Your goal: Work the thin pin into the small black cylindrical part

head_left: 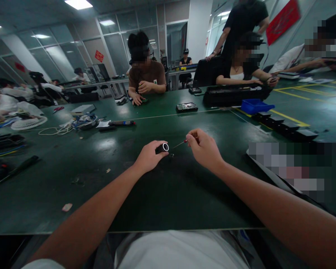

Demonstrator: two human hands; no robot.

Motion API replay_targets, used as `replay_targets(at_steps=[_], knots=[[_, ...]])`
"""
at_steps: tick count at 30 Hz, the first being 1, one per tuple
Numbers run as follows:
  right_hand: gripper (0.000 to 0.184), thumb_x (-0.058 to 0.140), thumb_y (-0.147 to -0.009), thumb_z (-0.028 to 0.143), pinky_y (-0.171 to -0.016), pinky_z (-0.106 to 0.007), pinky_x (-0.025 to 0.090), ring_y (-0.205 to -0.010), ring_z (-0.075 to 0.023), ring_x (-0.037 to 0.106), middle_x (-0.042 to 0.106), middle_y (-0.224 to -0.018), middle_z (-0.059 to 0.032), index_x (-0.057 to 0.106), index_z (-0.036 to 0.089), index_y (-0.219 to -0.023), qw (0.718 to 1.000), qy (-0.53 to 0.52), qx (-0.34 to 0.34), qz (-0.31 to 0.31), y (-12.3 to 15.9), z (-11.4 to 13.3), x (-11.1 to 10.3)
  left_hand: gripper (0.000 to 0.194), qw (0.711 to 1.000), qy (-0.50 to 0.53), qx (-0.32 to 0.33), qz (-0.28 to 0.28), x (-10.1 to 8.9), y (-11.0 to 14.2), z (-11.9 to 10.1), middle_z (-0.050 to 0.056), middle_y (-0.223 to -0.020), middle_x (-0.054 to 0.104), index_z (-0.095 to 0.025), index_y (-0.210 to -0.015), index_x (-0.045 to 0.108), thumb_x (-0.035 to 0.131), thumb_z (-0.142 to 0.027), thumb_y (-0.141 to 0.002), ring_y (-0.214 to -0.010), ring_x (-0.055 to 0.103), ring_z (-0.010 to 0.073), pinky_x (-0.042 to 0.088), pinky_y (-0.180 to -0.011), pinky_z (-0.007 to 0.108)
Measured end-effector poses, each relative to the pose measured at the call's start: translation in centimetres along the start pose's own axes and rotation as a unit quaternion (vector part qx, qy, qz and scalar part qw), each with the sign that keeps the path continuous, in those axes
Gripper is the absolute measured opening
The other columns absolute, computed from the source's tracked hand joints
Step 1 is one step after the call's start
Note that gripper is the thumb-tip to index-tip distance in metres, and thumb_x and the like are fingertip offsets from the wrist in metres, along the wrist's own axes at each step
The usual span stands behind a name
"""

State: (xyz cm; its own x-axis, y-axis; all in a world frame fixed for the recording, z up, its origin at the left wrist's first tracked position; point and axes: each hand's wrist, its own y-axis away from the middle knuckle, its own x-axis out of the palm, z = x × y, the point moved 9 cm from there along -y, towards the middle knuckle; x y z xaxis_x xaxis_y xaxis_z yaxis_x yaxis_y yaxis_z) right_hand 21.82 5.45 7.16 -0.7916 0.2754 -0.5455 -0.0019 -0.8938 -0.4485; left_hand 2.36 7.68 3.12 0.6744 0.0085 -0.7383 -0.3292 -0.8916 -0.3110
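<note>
My left hand [149, 157] is closed round a short black cylinder [162, 148], whose end with a bright silvery ring faces toward the right. A thin screwdriver with a red collar [182, 142] is pinched in my right hand [203, 147]. Its slim shaft slants down to the left, and the tip stands a little apart from the ringed end. Most of the handle is hidden by my fingers. Just below the cylinder, small bits [171, 155] lie on the green table [184, 201], too small to name.
Ahead lies an open hard drive [187, 107]. A blue bin [256, 106] and several black boxes [285, 125] stand at the right. Cables [82, 122] and a marker-like tool [122, 123] lie at the left. Co-workers sit across the table, one [147, 74] straight ahead.
</note>
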Motion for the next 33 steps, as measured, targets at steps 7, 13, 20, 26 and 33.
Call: replay_targets(at_steps=[7,13,20,26,33], knots=[[0.024,0.047,-0.096,0.038,-0.064,-0.034,0.041,-0.068,-0.0203,0.061,0.067,-0.077,-0.0053,0.061,0.02,-0.091,1.0,0.003,-0.003,0.004,0.1,0.0,0.0,0.041,0.994,0.087,-0.031,-0.055,-0.8,0.1,0.5,0.006,-0.123,0.066,-0.023,-0.127,0.06,0.067,-0.026,-0.087,-0.112,0.062,0.0216,0.047,-0.102,0.038],[0.023,0.046,-0.097,0.038,-0.065,-0.034,0.042,-0.069,-0.0205,0.061,0.067,-0.077,-0.005,0.06,0.02,-0.091,1.0,-0.004,0.003,0.004,0.0,0.1,0.0,0.042,0.983,0.167,-0.065,-0.039,0.0,0.3,0.8,0.007,-0.117,0.064,-0.023,-0.137,0.046,0.047,-0.033,-0.096,-0.096,0.063,0.0181,0.05,-0.09,0.035],[0.022,0.047,-0.097,0.036,-0.063,-0.033,0.041,-0.068,-0.0199,0.061,0.067,-0.076,-0.0045,0.06,0.021,-0.09,1.0,-0.002,0.007,0.007,-0.1,0.0,0.2,0.03,0.997,-0.026,-0.007,0.066,2.1,0.7,-2.3,0.005,-0.102,0.067,-0.022,-0.113,0.064,0.057,-0.043,-0.093,-0.091,0.062,0.0218,0.049,-0.082,0.035],[0.022,0.047,-0.097,0.037,-0.065,-0.033,0.041,-0.068,-0.0198,0.061,0.067,-0.075,-0.004,0.06,0.021,-0.088,1.0,-0.01,0.001,0.001,-0.1,-0.2,0.3,0.042,0.971,-0.187,0.075,0.126,4.9,1.0,-3.6,0.01,-0.108,0.064,-0.02,-0.13,0.059,0.053,-0.042,-0.096,-0.099,0.062,0.0263,0.05,-0.082,0.036],[0.023,0.047,-0.097,0.038,-0.063,-0.033,0.042,-0.068,-0.0206,0.062,0.068,-0.076,-0.0048,0.06,0.021,-0.089,1.0,-0.016,0.008,0.006,-0.1,-0.3,0.5,0.034,0.963,-0.222,0.061,0.141,5.2,0.9,-3.8,0.01,-0.103,0.062,-0.02,-0.116,0.066,0.051,-0.042,-0.096,-0.093,0.062,0.0243,0.048,-0.074,0.032]])
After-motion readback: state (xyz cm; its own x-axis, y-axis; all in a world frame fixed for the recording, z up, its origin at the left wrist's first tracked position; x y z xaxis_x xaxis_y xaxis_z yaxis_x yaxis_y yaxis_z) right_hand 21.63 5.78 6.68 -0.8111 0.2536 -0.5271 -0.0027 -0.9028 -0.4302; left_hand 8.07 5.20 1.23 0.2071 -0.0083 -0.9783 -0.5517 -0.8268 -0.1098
